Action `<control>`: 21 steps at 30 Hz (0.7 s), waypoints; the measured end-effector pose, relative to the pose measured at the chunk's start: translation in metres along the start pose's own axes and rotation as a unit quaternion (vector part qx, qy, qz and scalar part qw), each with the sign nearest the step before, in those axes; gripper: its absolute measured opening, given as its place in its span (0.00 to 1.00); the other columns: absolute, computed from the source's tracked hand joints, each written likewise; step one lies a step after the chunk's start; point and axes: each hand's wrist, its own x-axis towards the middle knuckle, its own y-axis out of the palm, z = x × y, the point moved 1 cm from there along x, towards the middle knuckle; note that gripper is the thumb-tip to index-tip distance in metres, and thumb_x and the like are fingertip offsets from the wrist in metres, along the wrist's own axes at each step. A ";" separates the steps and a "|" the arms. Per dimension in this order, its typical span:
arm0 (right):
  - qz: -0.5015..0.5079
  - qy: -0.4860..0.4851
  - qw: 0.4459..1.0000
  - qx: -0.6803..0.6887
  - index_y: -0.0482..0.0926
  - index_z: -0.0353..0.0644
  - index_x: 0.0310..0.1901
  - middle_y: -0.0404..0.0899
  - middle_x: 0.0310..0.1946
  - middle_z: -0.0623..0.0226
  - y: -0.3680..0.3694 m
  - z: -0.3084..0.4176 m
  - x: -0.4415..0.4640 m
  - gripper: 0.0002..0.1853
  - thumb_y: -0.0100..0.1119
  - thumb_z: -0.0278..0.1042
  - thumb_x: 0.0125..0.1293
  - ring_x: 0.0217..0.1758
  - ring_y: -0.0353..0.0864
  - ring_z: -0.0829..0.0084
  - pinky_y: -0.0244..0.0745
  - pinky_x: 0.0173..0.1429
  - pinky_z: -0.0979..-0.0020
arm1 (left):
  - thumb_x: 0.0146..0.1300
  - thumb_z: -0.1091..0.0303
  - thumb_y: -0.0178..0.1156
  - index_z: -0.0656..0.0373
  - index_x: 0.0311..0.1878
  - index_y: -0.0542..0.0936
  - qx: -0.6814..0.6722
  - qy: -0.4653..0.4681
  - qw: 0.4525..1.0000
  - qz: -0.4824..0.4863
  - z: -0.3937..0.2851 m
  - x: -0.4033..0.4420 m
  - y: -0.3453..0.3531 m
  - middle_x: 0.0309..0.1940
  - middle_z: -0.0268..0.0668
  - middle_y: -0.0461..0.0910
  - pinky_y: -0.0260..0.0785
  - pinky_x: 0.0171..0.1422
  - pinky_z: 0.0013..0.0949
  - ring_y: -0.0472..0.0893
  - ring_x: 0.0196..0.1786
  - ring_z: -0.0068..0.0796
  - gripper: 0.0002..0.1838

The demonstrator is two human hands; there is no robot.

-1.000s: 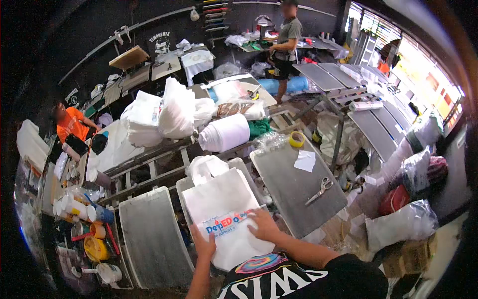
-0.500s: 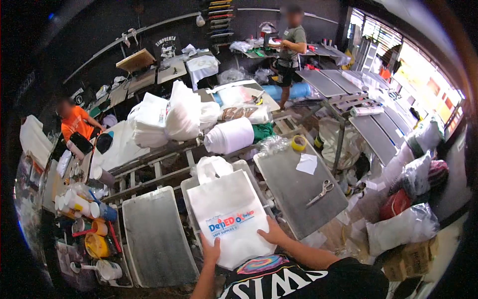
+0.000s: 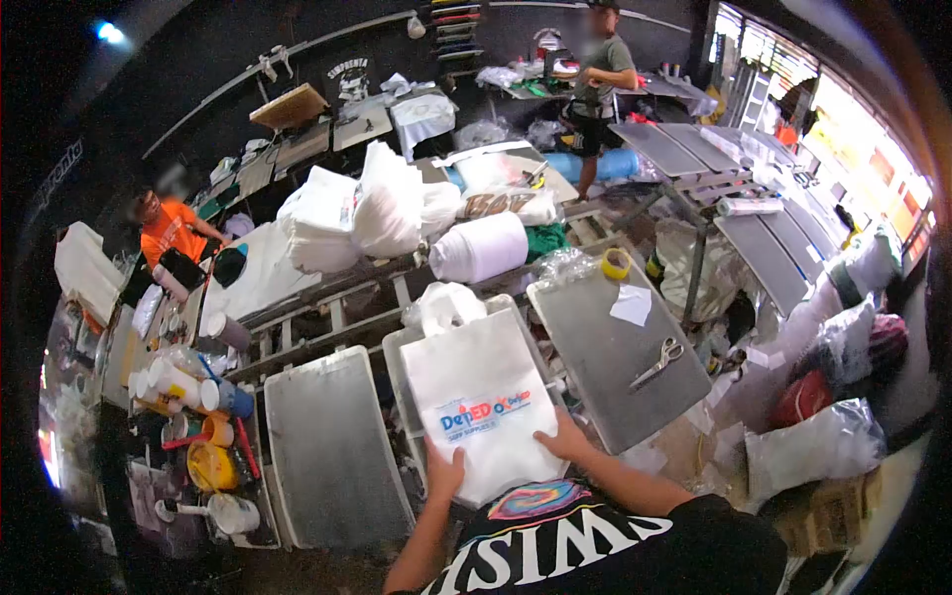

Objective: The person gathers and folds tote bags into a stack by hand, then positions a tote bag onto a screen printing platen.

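A white tote bag (image 3: 486, 367) with looped handles lies over a grey flat board (image 3: 397, 349), its handles at the far end. Blue and red "DepED" lettering is printed across its lower half. At the bag's lower left edge, my left hand (image 3: 445, 472) grips the fabric, thumb on top and fingers mostly hidden. My right hand (image 3: 565, 438) holds the opposite edge, its thumb also resting on the front. Close to my body, the bag's bottom end meets my black shirt.
Grey boards flank the bag on the left (image 3: 332, 451) and right (image 3: 595, 337); the right one carries scissors (image 3: 658, 363) and yellow tape (image 3: 615, 263). Paint tubs (image 3: 211, 464) crowd the far left. Beyond are a white roll (image 3: 481, 248) and stacked white bags (image 3: 319, 218). Two people stand farther off.
My view has shifted, so the scene sits farther right and slightly lower. Both hands stay on the bag's sides, which keeps its place on the board.
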 end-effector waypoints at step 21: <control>-0.044 -0.054 0.997 0.036 0.70 0.36 0.61 0.78 0.54 0.48 0.006 -0.019 0.010 0.37 0.72 0.50 0.55 0.58 0.78 0.55 0.71 0.63 0.60 | 0.61 0.61 0.60 0.71 0.72 0.57 0.170 0.162 0.960 -0.154 -0.021 -0.025 -0.012 0.65 0.60 0.66 0.58 0.72 0.52 0.65 0.68 0.59 0.40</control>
